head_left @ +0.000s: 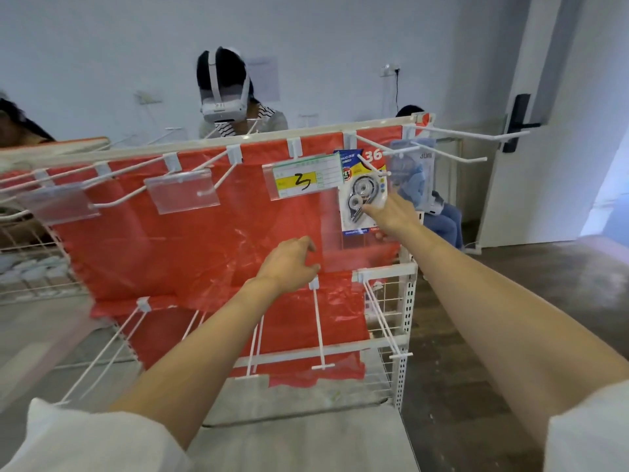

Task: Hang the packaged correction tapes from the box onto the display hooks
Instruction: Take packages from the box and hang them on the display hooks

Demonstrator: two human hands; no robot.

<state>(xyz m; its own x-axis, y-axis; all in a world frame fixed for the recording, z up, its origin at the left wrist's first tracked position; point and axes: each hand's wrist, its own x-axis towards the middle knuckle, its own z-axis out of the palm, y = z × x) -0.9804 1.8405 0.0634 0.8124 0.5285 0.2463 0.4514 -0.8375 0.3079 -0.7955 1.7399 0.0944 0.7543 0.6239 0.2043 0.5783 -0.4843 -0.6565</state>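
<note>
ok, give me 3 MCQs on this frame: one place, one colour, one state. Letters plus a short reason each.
1. Where is the correction tape package?
A. on a top-row hook, right of the price tag marked 3
B. on a bottom-row hook
C. lying on the floor

2. What colour is the sheet behind the hooks?
A. blue
B. red
C. green

3. What is the right hand doing?
A. hanging idle away from the rack
B. fingers at the package's lower edge
C. gripping a bottom hook

Answers: 1 A, it hangs just right of the price tag. 2 B, red sheet spans the rack. 3 B, its fingertips meet the package; the left hand is lower, with no package in it.
</note>
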